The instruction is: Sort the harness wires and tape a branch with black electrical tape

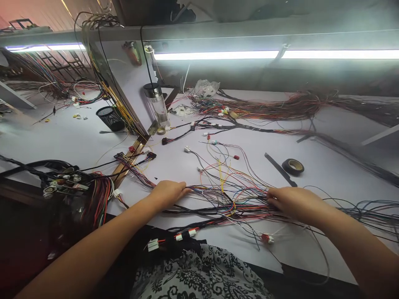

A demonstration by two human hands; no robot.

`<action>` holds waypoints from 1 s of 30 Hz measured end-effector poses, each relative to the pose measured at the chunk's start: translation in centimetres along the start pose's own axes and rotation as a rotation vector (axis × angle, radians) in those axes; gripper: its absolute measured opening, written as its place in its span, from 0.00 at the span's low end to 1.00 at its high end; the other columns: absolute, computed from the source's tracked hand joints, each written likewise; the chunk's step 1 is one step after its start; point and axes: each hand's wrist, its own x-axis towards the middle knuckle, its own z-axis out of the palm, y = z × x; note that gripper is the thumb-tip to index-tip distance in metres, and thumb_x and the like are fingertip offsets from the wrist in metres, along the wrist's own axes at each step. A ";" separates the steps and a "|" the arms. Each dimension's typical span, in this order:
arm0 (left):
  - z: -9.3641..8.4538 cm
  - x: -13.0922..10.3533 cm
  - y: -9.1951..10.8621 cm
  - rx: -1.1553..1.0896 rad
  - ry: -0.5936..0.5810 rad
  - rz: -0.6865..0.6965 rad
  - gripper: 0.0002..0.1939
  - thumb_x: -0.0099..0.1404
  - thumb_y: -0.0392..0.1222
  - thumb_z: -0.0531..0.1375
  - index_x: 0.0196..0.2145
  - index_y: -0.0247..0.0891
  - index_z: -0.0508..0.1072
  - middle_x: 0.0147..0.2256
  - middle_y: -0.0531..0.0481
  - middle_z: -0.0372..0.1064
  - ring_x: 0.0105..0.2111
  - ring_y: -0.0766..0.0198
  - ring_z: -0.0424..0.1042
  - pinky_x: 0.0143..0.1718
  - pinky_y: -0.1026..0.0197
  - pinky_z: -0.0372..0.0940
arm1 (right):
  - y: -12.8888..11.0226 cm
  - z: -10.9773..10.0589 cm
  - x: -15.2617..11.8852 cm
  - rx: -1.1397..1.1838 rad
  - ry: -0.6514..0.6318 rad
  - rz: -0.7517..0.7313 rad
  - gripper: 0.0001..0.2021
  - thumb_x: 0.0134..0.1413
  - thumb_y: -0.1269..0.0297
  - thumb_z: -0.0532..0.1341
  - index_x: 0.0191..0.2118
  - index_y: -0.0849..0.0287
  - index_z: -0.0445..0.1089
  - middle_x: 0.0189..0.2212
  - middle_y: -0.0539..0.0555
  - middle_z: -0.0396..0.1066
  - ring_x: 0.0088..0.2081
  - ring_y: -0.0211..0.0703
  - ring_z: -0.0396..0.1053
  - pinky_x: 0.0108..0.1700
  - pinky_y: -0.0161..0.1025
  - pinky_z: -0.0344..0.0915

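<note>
A wiring harness (224, 203) of many thin coloured wires lies across the white table before me. My left hand (168, 194) is closed around a bundle of its wires on the left side. Farther right, my right hand (291, 202) has its fingers closed on the same harness. Between the hands the wires fan out loosely, with yellow strands (222, 176) sticking up. Loose ends carry a white connector (187, 149), a red connector (236, 157) and another red connector (265, 238). Close to my body rests a white connector (153, 245) on a taped branch.
A roll of black tape (293, 166) and a dark flat blade-like strip (280, 169) lie right of centre. Behind them stretches another wire bundle (274, 109). A clear bottle (157, 106) stands by the partition, with a black mesh cup (110, 118) beyond it. Hanging wires (101, 199) crowd the left edge.
</note>
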 end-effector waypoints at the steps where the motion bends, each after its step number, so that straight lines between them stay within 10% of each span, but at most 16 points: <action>1: 0.0 0.0 0.1 0.007 -0.006 0.003 0.24 0.70 0.55 0.40 0.39 0.40 0.70 0.31 0.44 0.75 0.32 0.52 0.74 0.29 0.60 0.60 | -0.2 -0.4 0.0 -0.007 0.021 0.039 0.10 0.58 0.59 0.53 0.36 0.51 0.72 0.30 0.54 0.75 0.29 0.50 0.70 0.24 0.38 0.48; 4: 0.0 -0.1 0.2 0.021 -0.015 -0.002 0.23 0.70 0.55 0.41 0.39 0.40 0.70 0.31 0.44 0.75 0.33 0.53 0.74 0.30 0.60 0.60 | -2.5 -2.2 0.6 0.042 0.202 0.039 0.15 0.61 0.58 0.51 0.50 0.49 0.67 0.35 0.55 0.76 0.34 0.51 0.72 0.26 0.38 0.52; 9: 0.3 -0.2 0.1 0.016 -0.008 -0.015 0.23 0.70 0.56 0.42 0.39 0.40 0.70 0.31 0.45 0.75 0.32 0.54 0.74 0.29 0.60 0.60 | -9.3 -4.5 2.0 0.153 0.669 -0.107 0.11 0.61 0.57 0.54 0.39 0.56 0.70 0.36 0.55 0.74 0.35 0.47 0.70 0.30 0.39 0.58; 12: 0.8 -0.3 0.0 -0.004 0.031 -0.007 0.22 0.69 0.57 0.44 0.39 0.40 0.70 0.32 0.45 0.75 0.32 0.55 0.74 0.29 0.61 0.59 | -12.4 -4.3 3.0 0.151 0.845 -0.323 0.14 0.61 0.67 0.53 0.51 0.58 0.65 0.49 0.58 0.69 0.48 0.48 0.65 0.47 0.43 0.60; 15: 1.0 -0.3 -0.1 0.000 0.065 0.017 0.23 0.69 0.59 0.44 0.38 0.40 0.70 0.32 0.46 0.75 0.32 0.57 0.74 0.28 0.62 0.57 | -14.0 -3.6 4.4 0.008 0.642 -0.715 0.19 0.59 0.74 0.53 0.55 0.51 0.63 0.54 0.54 0.66 0.56 0.47 0.59 0.56 0.47 0.52; 18: 0.2 -0.4 -0.3 0.059 0.092 0.075 0.24 0.69 0.59 0.44 0.37 0.40 0.71 0.29 0.47 0.74 0.29 0.58 0.73 0.25 0.63 0.53 | -14.2 -3.1 5.6 -0.102 0.398 -0.835 0.14 0.57 0.72 0.57 0.48 0.52 0.69 0.39 0.52 0.73 0.46 0.47 0.66 0.48 0.44 0.57; 22: -2.0 -0.7 -0.6 0.121 0.173 0.165 0.21 0.70 0.56 0.46 0.37 0.40 0.71 0.26 0.49 0.72 0.25 0.61 0.70 0.23 0.63 0.47 | -13.2 -3.8 5.5 -0.163 0.293 -0.641 0.06 0.53 0.73 0.57 0.31 0.56 0.71 0.28 0.53 0.72 0.33 0.44 0.67 0.33 0.39 0.56; 30: -3.5 -0.3 -0.2 0.087 0.103 0.201 0.24 0.69 0.58 0.45 0.38 0.38 0.72 0.26 0.48 0.72 0.25 0.62 0.68 0.25 0.62 0.49 | -11.1 -3.3 3.6 0.578 0.356 -0.158 0.13 0.61 0.54 0.50 0.37 0.54 0.69 0.23 0.50 0.72 0.28 0.43 0.69 0.30 0.38 0.60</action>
